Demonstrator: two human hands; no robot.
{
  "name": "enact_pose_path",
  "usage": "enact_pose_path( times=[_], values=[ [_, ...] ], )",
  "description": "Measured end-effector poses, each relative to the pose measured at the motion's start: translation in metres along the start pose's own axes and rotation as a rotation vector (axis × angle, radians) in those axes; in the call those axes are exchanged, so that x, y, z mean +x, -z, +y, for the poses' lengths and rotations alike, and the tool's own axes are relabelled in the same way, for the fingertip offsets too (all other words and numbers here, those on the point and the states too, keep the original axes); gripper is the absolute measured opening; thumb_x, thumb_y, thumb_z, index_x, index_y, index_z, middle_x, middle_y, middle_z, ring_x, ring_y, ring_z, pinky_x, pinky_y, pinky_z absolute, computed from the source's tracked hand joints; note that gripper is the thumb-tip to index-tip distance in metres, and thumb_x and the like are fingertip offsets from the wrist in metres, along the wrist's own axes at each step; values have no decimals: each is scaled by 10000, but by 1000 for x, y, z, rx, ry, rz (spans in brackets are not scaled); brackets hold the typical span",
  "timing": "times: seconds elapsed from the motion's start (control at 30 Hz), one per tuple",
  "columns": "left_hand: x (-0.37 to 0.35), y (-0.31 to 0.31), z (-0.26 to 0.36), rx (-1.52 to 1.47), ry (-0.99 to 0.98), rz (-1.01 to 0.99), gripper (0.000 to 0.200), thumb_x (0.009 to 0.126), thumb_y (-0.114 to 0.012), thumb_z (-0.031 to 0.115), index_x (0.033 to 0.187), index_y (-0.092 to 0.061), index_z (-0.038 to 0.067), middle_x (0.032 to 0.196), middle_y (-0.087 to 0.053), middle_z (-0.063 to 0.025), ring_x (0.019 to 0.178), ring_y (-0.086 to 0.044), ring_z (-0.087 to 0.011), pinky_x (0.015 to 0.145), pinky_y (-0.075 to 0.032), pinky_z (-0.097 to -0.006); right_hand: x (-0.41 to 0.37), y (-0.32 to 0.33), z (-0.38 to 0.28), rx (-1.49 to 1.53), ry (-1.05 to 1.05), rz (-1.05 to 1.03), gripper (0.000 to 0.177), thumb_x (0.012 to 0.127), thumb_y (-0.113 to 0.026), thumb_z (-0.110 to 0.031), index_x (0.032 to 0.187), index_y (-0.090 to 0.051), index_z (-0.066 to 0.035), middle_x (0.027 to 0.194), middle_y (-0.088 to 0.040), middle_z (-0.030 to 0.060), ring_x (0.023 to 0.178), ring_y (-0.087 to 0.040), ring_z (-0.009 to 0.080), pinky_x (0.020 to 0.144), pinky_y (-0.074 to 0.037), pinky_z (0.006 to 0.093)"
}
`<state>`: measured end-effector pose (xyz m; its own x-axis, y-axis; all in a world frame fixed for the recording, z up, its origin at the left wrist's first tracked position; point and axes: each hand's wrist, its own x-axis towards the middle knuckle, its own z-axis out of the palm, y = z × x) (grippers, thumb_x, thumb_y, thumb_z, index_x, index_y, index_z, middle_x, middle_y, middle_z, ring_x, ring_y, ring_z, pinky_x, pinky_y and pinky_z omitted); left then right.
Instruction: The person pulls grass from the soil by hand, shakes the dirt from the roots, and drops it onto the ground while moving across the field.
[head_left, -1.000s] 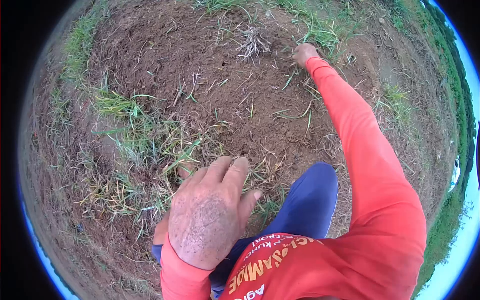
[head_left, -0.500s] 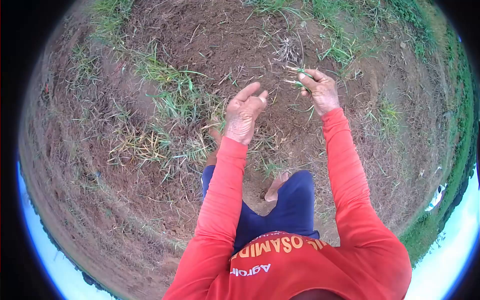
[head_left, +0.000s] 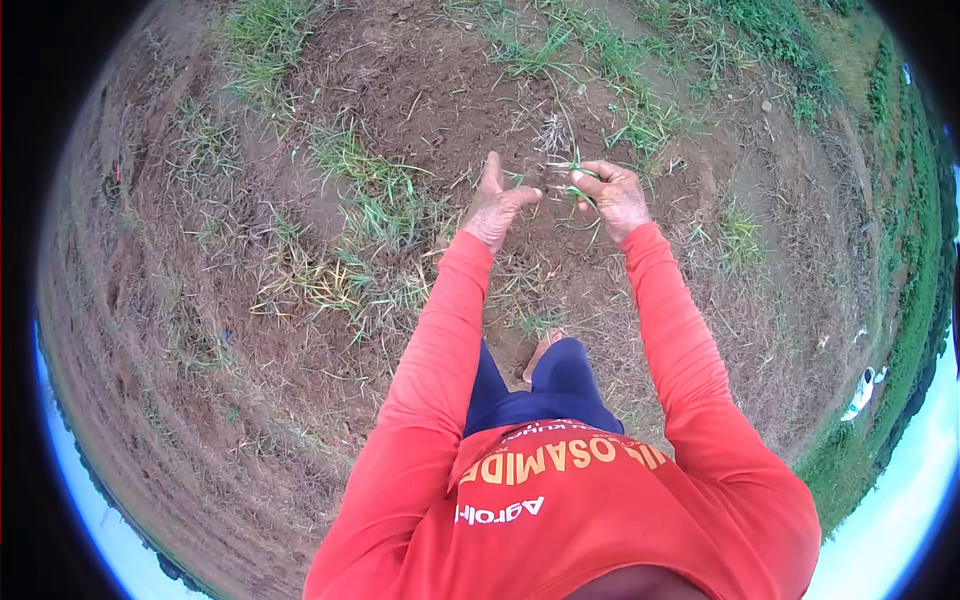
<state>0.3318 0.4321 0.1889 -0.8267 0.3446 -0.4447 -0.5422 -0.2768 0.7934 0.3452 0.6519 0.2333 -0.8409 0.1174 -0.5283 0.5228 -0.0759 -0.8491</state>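
My right hand (head_left: 612,196) pinches a few thin green stems (head_left: 584,184), whose pale root ends point left toward my other hand. My left hand (head_left: 497,205) is held just to the left of them, thumb stretched toward the root ends and a finger pointing up, with nothing seen in it. A narrow gap shows between its thumb and the roots. Below both hands lies brown soil (head_left: 560,245) with dry bits of grass.
Green grass clumps (head_left: 385,205) grow left of my hands, with yellowed blades (head_left: 310,285) below them. More grass (head_left: 640,120) stands at the upper right. A bare foot (head_left: 541,355) shows beside my knee. A white object (head_left: 862,393) lies at the far right.
My right hand has moved left and slightly down with the stems, closer to my left hand. The left hand has turned, its thumb now reaching toward the roots. The knees show less.
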Motion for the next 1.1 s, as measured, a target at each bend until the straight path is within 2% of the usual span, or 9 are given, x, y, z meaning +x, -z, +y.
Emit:
enact_pose_path(
  times=[0.07,0.23,0.33,0.37,0.57,0.87,0.97,1.07,1.1],
  values=[
    [14,14,11,93,-82,82,1049,850,-731,111,1647,-58,-1,1721,-84,-230,1570,-224,-320,1232,-282,-470,-1,-2,-17,83,-11,-39,248,957,-745,-125,1153,-703,21,924,-710,21,697,-626,72,589,-535,211],
    [-18,26,44,-613,423,-132,1114,922,-588,736,1638,-120,22,1654,-211,-266,1357,-483,-472,1098,-461,-577,-25,-37,-54,186,-102,-122,220,981,-720,-125,1156,-701,6,880,-689,2,660,-601,55,567,-526,199],
    [-49,45,75,-597,279,-74,982,930,-650,666,1575,-270,32,1523,-424,-224,1257,-589,-393,1009,-541,-539,-33,-78,-49,11,-184,-200,253,990,-686,-117,1214,-689,0,923,-700,19,691,-625,68,584,-553,215],
    [-54,55,80,-398,210,25,656,959,-736,444,1398,-478,31,1249,-631,-133,1034,-700,-265,860,-618,-429,-35,-99,-49,-83,-196,-227,267,989,-677,-113,1231,-685,-1,934,-703,25,702,-633,73,591,-560,219],
    [-106,179,61,-283,102,345,190,961,-719,84,1126,-652,19,948,-709,-51,758,-709,-135,676,-621,-276,-50,-210,-57,-235,-289,-328,282,974,-670,-115,1229,-681,6,959,-707,39,758,-665,104,634,-587,244],
    [-203,355,30,-148,132,689,344,946,-757,188,1205,-643,-7,968,-701,-24,819,-694,-123,721,-610,-313,20,-234,-62,-601,-266,-376,162,932,-764,-202,935,-675,-66,788,-652,-17,652,-591,62,571,-503,230],
    [-206,376,7,-30,330,822,527,918,-770,364,1242,-641,-33,1038,-737,-77,877,-717,-208,815,-592,-393,35,-248,-74,-596,-301,-314,151,901,-776,-154,920,-663,-57,787,-643,-17,686,-608,70,566,-522,243],
    [-232,450,-106,825,655,849,652,889,-736,510,1288,-642,4,1151,-742,-134,926,-725,-299,899,-555,-434,62,-226,-62,-761,-241,-262,112,888,-745,-97,952,-674,-38,815,-673,11,711,-641,96,576,-549,260],
    [-248,456,-91,738,764,750,604,902,-702,518,1268,-665,39,1156,-744,-146,938,-723,-328,917,-543,-433,71,-215,-58,-775,-248,-227,119,877,-732,-77,972,-680,-27,831,-684,25,729,-658,113,580,-558,268]
  ],
)
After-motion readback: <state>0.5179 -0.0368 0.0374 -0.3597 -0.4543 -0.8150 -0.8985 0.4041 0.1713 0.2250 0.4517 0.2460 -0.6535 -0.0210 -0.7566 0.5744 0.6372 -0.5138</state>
